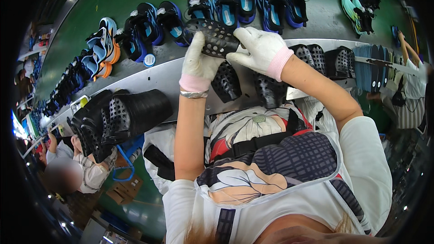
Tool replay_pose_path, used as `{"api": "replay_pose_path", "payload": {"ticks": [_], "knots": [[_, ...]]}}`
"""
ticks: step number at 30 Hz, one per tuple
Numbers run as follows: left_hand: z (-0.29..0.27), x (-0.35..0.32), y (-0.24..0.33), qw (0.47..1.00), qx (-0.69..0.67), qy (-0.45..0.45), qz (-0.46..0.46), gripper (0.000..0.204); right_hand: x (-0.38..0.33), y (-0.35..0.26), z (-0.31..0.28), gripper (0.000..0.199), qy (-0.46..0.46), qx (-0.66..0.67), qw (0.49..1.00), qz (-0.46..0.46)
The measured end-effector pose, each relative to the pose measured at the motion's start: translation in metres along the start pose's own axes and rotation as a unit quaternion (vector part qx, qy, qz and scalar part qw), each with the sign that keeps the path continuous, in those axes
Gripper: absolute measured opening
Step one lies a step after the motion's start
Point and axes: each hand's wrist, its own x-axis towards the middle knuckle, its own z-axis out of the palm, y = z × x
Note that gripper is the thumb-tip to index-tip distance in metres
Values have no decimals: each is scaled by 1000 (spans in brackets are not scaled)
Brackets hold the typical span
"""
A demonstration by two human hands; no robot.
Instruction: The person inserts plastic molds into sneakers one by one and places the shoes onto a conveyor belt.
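Both my hands wear white gloves with pink cuffs. Between them is a black perforated plastic shoe insert (216, 40), raised above the metal edge of the bench. My left hand (197, 61) grips its left end, thumb up along its side. At its right end, the fingers of my right hand (258, 50) pinch the rim. Just beyond the insert stands a row of black sneakers with blue and purple soles, among them one sneaker (224, 5). Below my hands, another perforated insert (226, 82) leans on the metal ledge, with a further one (270, 89) to its right.
Stacked black inserts (140, 110) stand at the left on the metal ledge (190, 101). More inserts (340, 62) and upright blue insoles (371, 65) line the right. Orange-soled sneakers (103, 47) sit left on the green belt (113, 0). Other people work at both sides.
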Motion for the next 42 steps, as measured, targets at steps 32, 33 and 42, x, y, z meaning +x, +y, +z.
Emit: {"api": "replay_pose_path", "payload": {"ticks": [32, 33, 42], "knots": [[-48, 40, 0, 998, -61, 20, 19, 29, 75, -16, 28, 63, -141, 41, 974, 172], [-48, 39, 0, 997, -77, 5, 7, 28, 75, -18, 29, 64, -137, 62, 975, 164], [-50, 43, -11, 989, 59, 108, 87, 26, 81, -13, 44, 42, -121, 75, 977, 157]]}}
